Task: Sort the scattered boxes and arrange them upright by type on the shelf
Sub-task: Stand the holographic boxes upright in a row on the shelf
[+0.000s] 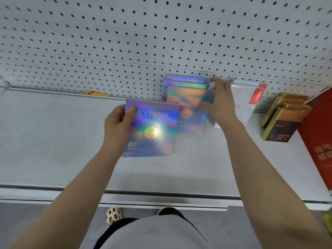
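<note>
Head view looks down on a white shelf [53,141] backed by a white pegboard [161,33]. The left hand [118,121] grips a holographic box marked SYRINX [152,130] by its left edge, thumb curled over the front face and the other fingers hidden behind it; the box is held face-up toward the camera, in front of and left of the row of matching holographic boxes [186,87]. That row stands upright against the pegboard, three boxes one behind another, the front one showing the same lettering, partly blurred. The right hand [221,99] holds the right side of the row, its fingers curled over the top right corner of the back boxes and the thumb pressing on the front box's right edge. Just right of the row, touching the back of the right hand, stands a white box with a red stripe [251,99]. Farther right of the row sit gold and dark boxes [282,119], the front one printed 377, and beyond them a large red box [319,141] at the frame's edge. Left of the row, against the pegboard, a flat orange patterned thing [95,93] lies too low to identify.
</note>
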`<state>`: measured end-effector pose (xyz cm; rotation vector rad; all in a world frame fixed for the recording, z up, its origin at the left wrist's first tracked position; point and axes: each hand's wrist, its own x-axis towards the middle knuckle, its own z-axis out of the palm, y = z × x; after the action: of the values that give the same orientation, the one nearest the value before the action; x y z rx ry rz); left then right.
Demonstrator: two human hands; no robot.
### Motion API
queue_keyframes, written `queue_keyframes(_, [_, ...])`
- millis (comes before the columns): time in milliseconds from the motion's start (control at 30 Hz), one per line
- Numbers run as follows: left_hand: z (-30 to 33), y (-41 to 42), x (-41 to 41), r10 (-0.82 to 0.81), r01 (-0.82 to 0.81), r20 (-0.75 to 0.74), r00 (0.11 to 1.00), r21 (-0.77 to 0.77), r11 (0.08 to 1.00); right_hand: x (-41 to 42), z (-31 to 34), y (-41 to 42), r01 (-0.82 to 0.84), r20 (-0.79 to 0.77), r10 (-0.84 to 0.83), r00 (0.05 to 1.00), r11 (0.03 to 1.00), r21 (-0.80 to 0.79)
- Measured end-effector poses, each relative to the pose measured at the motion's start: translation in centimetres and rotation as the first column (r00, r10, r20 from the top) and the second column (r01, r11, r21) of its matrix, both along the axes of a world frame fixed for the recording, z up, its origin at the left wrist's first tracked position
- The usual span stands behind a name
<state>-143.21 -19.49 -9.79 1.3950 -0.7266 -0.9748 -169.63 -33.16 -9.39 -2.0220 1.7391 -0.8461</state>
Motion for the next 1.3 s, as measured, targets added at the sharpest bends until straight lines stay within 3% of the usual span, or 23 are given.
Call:
queue_keyframes(100, [-0.1, -0.3, -0.8, -0.020, 0.020, -0.015, 1.000, -0.008, 1.000, 1.0, 0.6, 1.5, 0.050, 0.093, -0.033, 0.995, 0.983, -0.178])
queue_keyframes(133, [-0.2, -0.4, -1.0, -0.030, 0.030, -0.012, 0.999, -0.006, 1.000, 1.5, 0.8, 2.1, 0.032, 0.167, -0.008, 0.986, 0.990, -0.140])
queue_keyframes(200, [-0.5, -0.7, -1.4, -0.057, 0.057, -0.002, 0.998, 0.001, 0.998, 2.4, 1.4, 3.6, -0.109, 0.298, 0.075, 0.952, 0.989, 0.098])
queue_keyframes(267, [-0.6, -0.9, -1.8, -0.085, 0.085, 0.010, 0.996, 0.002, 0.996, 2.8, 1.3, 4.8, -0.290, 0.405, 0.155, 0.901, 0.909, 0.298])
queue_keyframes(333, [-0.6, -1.3, -2.2, -0.099, 0.099, 0.024, 0.995, -0.002, 0.995, 2.8, 0.9, 5.4, -0.399, 0.490, 0.195, 0.850, 0.846, 0.355])
queue_keyframes(433, [-0.9, -1.7, -2.7, -0.135, 0.135, 0.052, 0.990, 0.005, 0.991, 2.5, 0.4, 5.7, -0.431, 0.523, 0.227, 0.822, 0.848, 0.309])
queue_keyframes(667, [-3.2, -0.9, -3.3, -0.353, 0.341, 0.214, 0.911, 0.091, 0.935, 1.0, -0.4, 4.5, -0.278, 0.302, 0.206, 0.931, 0.935, 0.221])
queue_keyframes(867, [-5.3, -0.3, -3.5, -0.463, 0.389, 0.367, 0.807, 0.260, 0.884, 1.5, -0.9, 2.9, -0.181, 0.045, 0.180, 0.983, 0.983, 0.023])
queue_keyframes(1033, [-5.5, -1.0, -3.5, -0.472, 0.364, 0.419, 0.776, 0.314, 0.877, 2.4, -1.5, 2.7, -0.165, -0.112, 0.151, 0.982, 0.978, -0.127])
queue_keyframes(1300, [-5.5, -1.0, -3.8, -0.450, 0.333, 0.401, 0.798, 0.329, 0.884, 2.3, -1.4, 2.4, -0.184, -0.223, 0.153, 0.963, 0.975, -0.125])
